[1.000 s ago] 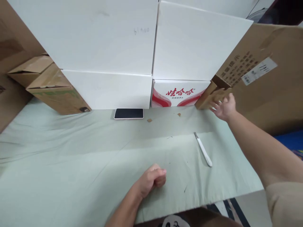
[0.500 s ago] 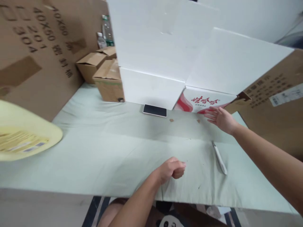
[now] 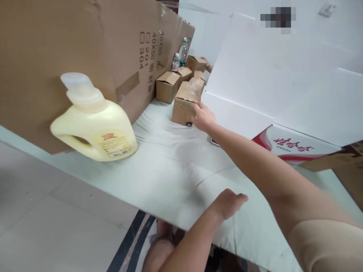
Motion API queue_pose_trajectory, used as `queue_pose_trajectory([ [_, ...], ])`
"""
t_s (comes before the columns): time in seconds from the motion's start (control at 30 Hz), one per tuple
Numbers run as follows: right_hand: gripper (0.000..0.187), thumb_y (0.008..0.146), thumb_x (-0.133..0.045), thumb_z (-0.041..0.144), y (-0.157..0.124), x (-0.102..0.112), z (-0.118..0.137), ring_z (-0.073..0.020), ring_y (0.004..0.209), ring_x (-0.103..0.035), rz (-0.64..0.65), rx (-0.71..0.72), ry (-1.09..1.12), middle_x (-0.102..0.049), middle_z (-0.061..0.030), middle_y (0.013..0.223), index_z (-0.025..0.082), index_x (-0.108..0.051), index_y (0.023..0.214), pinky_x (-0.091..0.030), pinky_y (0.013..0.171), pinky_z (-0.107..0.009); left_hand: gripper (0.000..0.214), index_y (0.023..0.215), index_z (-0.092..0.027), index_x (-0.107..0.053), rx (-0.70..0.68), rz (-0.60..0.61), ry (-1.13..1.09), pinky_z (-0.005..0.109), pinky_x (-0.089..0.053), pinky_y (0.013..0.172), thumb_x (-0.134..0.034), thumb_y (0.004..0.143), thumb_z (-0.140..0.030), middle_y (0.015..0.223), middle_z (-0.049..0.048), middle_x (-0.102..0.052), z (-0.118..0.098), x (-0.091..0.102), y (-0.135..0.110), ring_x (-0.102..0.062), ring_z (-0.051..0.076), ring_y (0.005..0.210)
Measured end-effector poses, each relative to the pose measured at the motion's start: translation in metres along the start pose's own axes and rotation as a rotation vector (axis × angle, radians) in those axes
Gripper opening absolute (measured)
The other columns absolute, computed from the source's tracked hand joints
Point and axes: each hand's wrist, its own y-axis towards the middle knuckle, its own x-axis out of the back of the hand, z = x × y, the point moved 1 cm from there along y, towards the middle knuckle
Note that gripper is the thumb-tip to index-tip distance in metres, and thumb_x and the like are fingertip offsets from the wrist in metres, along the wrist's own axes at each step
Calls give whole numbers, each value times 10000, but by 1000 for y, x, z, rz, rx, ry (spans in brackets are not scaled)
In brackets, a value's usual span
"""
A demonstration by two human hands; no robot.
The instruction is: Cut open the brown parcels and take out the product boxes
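My right hand (image 3: 203,117) stretches across the table, its fingertips at the right front edge of a small brown cardboard box (image 3: 181,112). The fingers look apart; whether they press on the cardboard I cannot tell. Behind that box stand several more small cardboard boxes (image 3: 167,90). My left hand (image 3: 227,204) hovers over the near part of the table, fingers curled in and thumb side pointing right, with nothing visible in it. Part of a phone (image 3: 214,142) shows beneath my right forearm.
A yellow detergent jug (image 3: 113,124) stands at the left before a large cardboard carton (image 3: 124,45). White panels (image 3: 255,75) rise at the right above a red-and-white printed box (image 3: 295,145). Two plastic bottles (image 3: 183,53) and another person's hand (image 3: 209,67) are at the back.
My view has swung left. My right hand has gone from beside the red-and-white printed box to the small cardboard box. My left hand stays low over the table, curled.
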Motion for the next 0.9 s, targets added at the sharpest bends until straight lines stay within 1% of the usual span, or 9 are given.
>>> queue_pose_trajectory([
  [0.1, 520, 936, -488, 199, 45, -1, 20, -336, 1354, -519, -27, -36, -106, -495, -215, 1516, 93, -505, 1444, -460, 1103, -469, 552, 494, -237, -271, 13, -1, 74, 317, -104, 524, -652, 829, -455, 451, -77, -183, -9, 10, -3, -150, 77, 470],
  [0.2, 421, 978, -417, 171, 63, -4, 22, -336, 1229, -616, 16, -185, -171, -630, -233, 1349, 94, -599, 1350, -505, 1003, -476, 551, 502, -235, -269, -4, -21, 59, 311, -120, 522, -647, 826, -473, 458, -75, -191, -15, 18, -6, -155, 79, 487],
  [0.3, 411, 978, -375, 138, 64, -5, 18, -325, 1113, -666, 34, -242, -211, -706, -220, 1186, 123, -688, 1244, -518, 935, -472, 552, 505, -237, -260, -16, -47, 51, 309, -120, 516, -647, 825, -466, 457, -74, -187, -18, 23, -9, -155, 80, 491],
  [0.47, 377, 987, -419, 226, 54, 5, 22, -314, 1067, -675, 21, -202, -230, -726, -190, 1138, 160, -737, 1178, -511, 921, -450, 549, 490, -235, -254, -34, -51, 62, 310, -111, 495, -631, 840, -428, 443, -72, -187, -18, 22, -13, -145, 81, 484],
  [0.53, 366, 992, -426, 252, 47, 11, 29, -318, 1066, -680, 22, -183, -229, -722, -192, 1143, 160, -737, 1164, -505, 919, -450, 535, 475, -238, -248, -84, -109, 84, 316, -116, 491, -629, 830, -361, 433, -66, -199, -19, 20, -13, -154, 81, 472],
  [0.67, 398, 1026, -369, 348, 19, 21, 42, -307, 1050, -681, 22, -151, -230, -728, -158, 1133, 202, -711, 1169, -502, 878, -415, 512, 463, -238, -211, -298, -408, 102, 332, -143, 527, -568, 828, -203, 461, -47, -189, -29, 24, -12, -190, 94, 506],
  [0.8, 346, 1003, -387, 347, -36, 35, 36, -288, 1030, -670, -8, -180, -98, -742, -116, 1101, 235, -693, 1116, -499, 863, -385, 448, 536, -230, -199, -530, -784, 31, 317, -191, 590, -415, 929, -248, 558, -25, -196, -37, 43, -26, -234, 128, 600],
  [0.83, 313, 987, -414, 344, -54, 40, 30, -279, 1017, -669, -24, -195, -41, -746, -103, 1082, 239, -694, 1081, -500, 872, -382, 441, 552, -230, -195, -619, -899, 23, 314, -206, 602, -401, 939, -271, 574, -23, -199, -38, 49, -33, -242, 135, 612],
  [0.9, 274, 965, -450, 362, -96, 50, 14, -259, 981, -676, -61, -230, 50, -754, -82, 1048, 247, -692, 1019, -510, 892, -385, 405, 586, -235, -218, -883, -1140, 48, 316, -254, 629, -397, 946, -292, 605, -23, -221, -39, 62, -49, -267, 150, 628],
])
